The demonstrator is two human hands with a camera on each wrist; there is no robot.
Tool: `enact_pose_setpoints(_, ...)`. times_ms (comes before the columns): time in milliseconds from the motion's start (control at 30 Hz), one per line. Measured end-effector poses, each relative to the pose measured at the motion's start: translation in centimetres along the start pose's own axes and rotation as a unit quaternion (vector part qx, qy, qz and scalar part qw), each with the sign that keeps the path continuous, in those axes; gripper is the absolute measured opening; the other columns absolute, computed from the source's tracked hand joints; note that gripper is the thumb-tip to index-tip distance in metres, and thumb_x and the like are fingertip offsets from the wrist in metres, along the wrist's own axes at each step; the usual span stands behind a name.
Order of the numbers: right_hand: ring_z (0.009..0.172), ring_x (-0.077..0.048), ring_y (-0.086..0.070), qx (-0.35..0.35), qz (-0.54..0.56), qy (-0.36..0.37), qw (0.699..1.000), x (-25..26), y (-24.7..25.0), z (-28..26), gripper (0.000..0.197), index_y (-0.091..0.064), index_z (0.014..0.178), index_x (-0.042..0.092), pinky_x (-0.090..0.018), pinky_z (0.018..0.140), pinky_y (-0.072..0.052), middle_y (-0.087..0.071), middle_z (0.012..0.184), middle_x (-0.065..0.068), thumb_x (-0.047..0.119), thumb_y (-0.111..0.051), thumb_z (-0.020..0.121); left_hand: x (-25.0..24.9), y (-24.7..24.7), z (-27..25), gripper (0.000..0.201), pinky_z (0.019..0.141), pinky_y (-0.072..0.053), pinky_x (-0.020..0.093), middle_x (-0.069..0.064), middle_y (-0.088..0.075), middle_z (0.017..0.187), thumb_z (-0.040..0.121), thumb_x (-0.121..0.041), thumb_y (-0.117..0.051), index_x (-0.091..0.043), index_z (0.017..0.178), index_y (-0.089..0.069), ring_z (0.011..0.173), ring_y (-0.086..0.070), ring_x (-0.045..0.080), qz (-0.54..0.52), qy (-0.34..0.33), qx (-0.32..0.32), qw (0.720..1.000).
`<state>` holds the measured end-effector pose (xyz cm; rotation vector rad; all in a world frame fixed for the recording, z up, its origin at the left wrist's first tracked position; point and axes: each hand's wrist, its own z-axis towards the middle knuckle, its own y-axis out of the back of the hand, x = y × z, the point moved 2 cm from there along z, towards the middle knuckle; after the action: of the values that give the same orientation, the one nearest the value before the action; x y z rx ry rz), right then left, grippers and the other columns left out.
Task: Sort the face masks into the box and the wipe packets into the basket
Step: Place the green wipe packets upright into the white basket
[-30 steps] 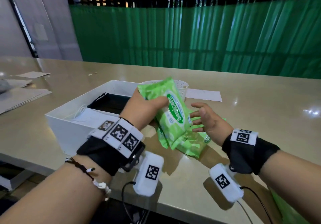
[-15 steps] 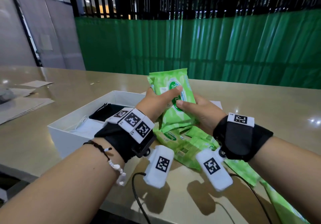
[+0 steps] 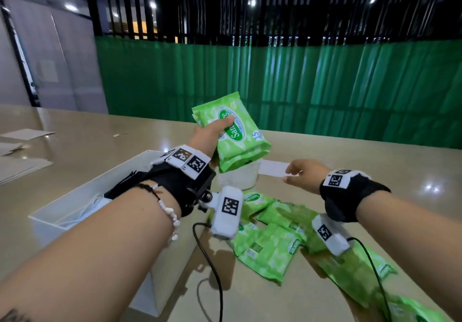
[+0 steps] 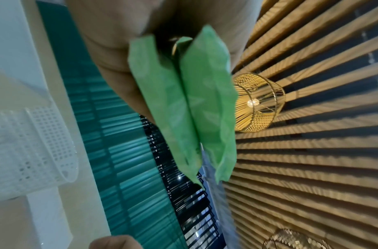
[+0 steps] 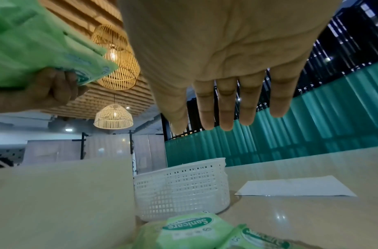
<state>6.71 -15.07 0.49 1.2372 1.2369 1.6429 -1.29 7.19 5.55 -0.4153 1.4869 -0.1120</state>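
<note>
My left hand (image 3: 215, 129) grips two green wipe packets (image 3: 235, 134) pressed together, held upright just above the white mesh basket (image 3: 237, 176). The left wrist view shows both packets (image 4: 184, 101) edge on, with the basket (image 4: 34, 143) off to the side. My right hand (image 3: 297, 171) hovers open and empty to the right of the basket, its fingers (image 5: 226, 109) straight. Several more wipe packets (image 3: 270, 244) lie on the table in front of me. The white box (image 3: 62, 231) at my left holds black masks (image 3: 125, 184) and a white mask (image 3: 92, 204).
A white sheet of paper (image 3: 273, 168) lies beside the basket under my right fingertips. More papers (image 3: 22, 164) sit at the far left of the beige table (image 3: 350, 161). Wrist camera cables (image 3: 212, 266) trail over the table's near edge.
My left hand has raised the packets up and forward to above the basket. My right hand, which touched the packets half a second ago, has let go and moved right, open.
</note>
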Motion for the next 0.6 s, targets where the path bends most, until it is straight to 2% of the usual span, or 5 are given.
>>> enact_pose_setpoints(100, 0.121, -0.024, -0.049, 0.013, -0.061, 0.018, 0.998, 0.7, -0.3, 1.8, 0.05, -0.047, 0.131, 0.019, -0.031, 0.098, -0.04, -0.049, 0.136, -0.004, 0.039, -0.06, 0.087, 0.2, 0.3, 0.8, 0.067, 0.089, -0.048, 0.06, 0.019, -0.07, 0.106, 0.06, -0.038, -0.08, -0.009, 0.118, -0.062, 0.096, -0.068, 0.038, -0.047, -0.002, -0.01, 0.999)
enact_pose_setpoints(233, 0.133, -0.024, -0.037, 0.028, -0.093, 0.069, 0.993, 3.2, -1.4, 4.3, 0.065, -0.03, 0.144, 0.018, -0.034, 0.107, -0.033, -0.034, 0.149, -0.005, 0.035, -0.059, 0.088, 2.0, 1.6, 2.0, 0.034, 0.088, -0.05, 0.057, 0.02, -0.07, 0.104, 0.084, -0.03, -0.066, -0.01, 0.111, -0.064, 0.096, -0.068, 0.037, -0.084, 0.007, -0.006, 0.996)
enact_pose_setpoints(367, 0.139, -0.024, -0.029, 0.058, -0.139, 0.092, 0.984, 5.8, -3.0, 6.8, 0.07, -0.018, 0.148, 0.016, -0.036, 0.112, -0.029, -0.025, 0.154, -0.005, 0.033, -0.054, 0.091, 2.7, 2.5, 2.8, 0.036, 0.089, -0.05, 0.057, 0.021, -0.069, 0.107, 0.087, -0.029, -0.063, -0.009, 0.116, -0.061, 0.098, -0.067, 0.037, -0.107, 0.01, 0.008, 0.994)
enact_pose_setpoints(467, 0.143, -0.025, -0.019, 0.123, -0.167, 0.082, 0.975, 7.7, -4.0, 8.0, 0.072, -0.009, 0.15, 0.016, -0.04, 0.113, -0.025, -0.016, 0.157, -0.006, 0.025, -0.053, 0.094, 2.8, 2.6, 3.2, 0.034, 0.088, -0.05, 0.056, 0.022, -0.068, 0.109, 0.088, -0.028, -0.06, -0.008, 0.116, -0.061, 0.099, -0.066, 0.038, -0.119, 0.005, 0.015, 0.993)
enact_pose_setpoints(600, 0.145, -0.025, -0.01, 0.121, -0.215, 0.054, 0.968, 7.6, -5.7, 9.7, 0.075, -0.005, 0.15, 0.02, -0.045, 0.115, -0.019, -0.008, 0.158, -0.006, 0.026, -0.051, 0.092, 3.1, 2.7, 3.5, 0.028, 0.086, -0.05, 0.058, 0.022, -0.068, 0.108, 0.09, -0.026, -0.059, -0.007, 0.11, -0.062, 0.099, -0.066, 0.039, -0.135, 0.002, 0.031, 0.99)
